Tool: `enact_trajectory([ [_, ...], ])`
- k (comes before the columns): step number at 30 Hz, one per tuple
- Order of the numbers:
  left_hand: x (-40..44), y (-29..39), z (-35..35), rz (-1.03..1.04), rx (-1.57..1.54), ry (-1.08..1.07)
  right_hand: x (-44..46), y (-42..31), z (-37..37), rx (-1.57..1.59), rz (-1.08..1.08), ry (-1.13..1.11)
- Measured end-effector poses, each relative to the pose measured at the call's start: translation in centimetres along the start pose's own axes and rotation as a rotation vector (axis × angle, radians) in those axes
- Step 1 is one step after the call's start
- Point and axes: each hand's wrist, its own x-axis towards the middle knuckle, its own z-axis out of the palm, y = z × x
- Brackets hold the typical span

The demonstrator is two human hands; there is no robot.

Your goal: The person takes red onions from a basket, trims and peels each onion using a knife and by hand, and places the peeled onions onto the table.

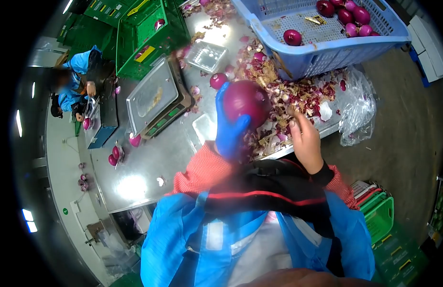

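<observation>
My left hand [229, 134], in a blue glove, grips a large red onion [246, 104] above the metal table, its fingers wrapped round the near side. The onion's surface looks smooth and shiny. To its right, my bare right hand [306, 143] hovers apart from it, fingers slightly bent with a small gap between thumb and forefinger; nothing shows in it. Beneath and beyond both hands lies a heap of onion skins [279, 98]. A smaller red onion [218, 81] rests on the table just behind the gloved hand.
A blue basket [298, 60] with several red onions stands at the back right. Left of my hands are a scale [171, 112] with a clear tray, a clear plastic box [206, 56] and a green crate [128, 67]. Plastic film [358, 107] hangs at the right edge. People work at far left.
</observation>
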Motion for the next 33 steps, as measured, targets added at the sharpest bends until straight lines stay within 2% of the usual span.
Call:
enact_trajectory([
  [2, 0.5, 0.6, -0.8, -0.104, 0.051, -0.12, 0.9, -1.2, -0.9, 0.492, 0.237, -0.125],
  [3, 0.5, 1.7, -0.2, -0.144, 0.108, -0.218, 1.6, -1.3, -1.3, 0.747, 0.379, -0.188],
  [4, 0.9, 1.6, -1.0, -0.102, 0.254, -0.384, 2.3, -1.3, -1.5, 0.97, 0.418, -0.235],
  [6, 2.3, 2.2, -1.6, 0.308, 0.782, -0.712, 3.3, 0.3, -1.5, 1.098, 0.528, -0.488],
  [8, 1.0, 2.2, -0.4, 0.039, 0.377, -0.468, 3.0, 2.1, -0.3, 1.128, 0.5, -0.473],
  [10, 0.2, 1.6, 0.0, -0.209, 0.003, -0.295, 2.5, 1.5, -0.5, 1.347, 0.455, -0.487],
  [11, -0.2, 0.8, -0.4, -0.327, -0.173, -0.247, 2.1, 1.0, -0.1, 1.233, 0.441, -0.383],
  [12, -0.7, 0.2, -0.3, -0.446, -0.351, -0.194, 1.8, 0.7, 0.5, 0.963, 0.33, -0.333],
  [13, -1.4, -0.1, 1.0, -0.362, -0.457, -0.19, 1.7, 0.5, 1.1, 0.696, 0.215, -0.277],
  [15, -1.6, -1.4, -0.6, -0.432, -0.497, -0.071, 1.6, -0.5, 1.8, 0.301, -0.094, -0.115],
  [18, -2.0, -1.2, -2.2, -0.486, -0.48, -0.037, 2.0, -1.8, -0.4, 0.071, -0.058, -0.251],
  [19, -1.9, -0.1, -2.2, -0.54, -0.475, -0.04, 1.9, -1.5, -0.3, -0.058, -0.217, -0.157],
  [22, -1.9, 1.7, -1.5, -0.666, -0.427, 0.036, 1.9, -2.9, -1.7, -0.285, -0.346, -0.249],
  [24, -2.0, 1.6, -1.6, -0.705, -0.442, 0.04, 1.9, -2.9, -1.6, -0.334, -0.404, -0.242],
  [27, -2.5, 0.8, -2.6, -0.653, -0.527, -0.143, 2.1, -2.7, -1.5, -0.326, -0.358, -0.323],
  [30, -1.9, 0.1, -3.6, -0.617, -0.394, -0.309, 1.8, -1.4, -0.5, -0.288, -0.449, -0.246],
  [33, -2.4, 0.7, -3.6, -0.673, -0.427, -0.357, 1.3, -1.5, -0.2, -0.27, -0.444, -0.242],
])
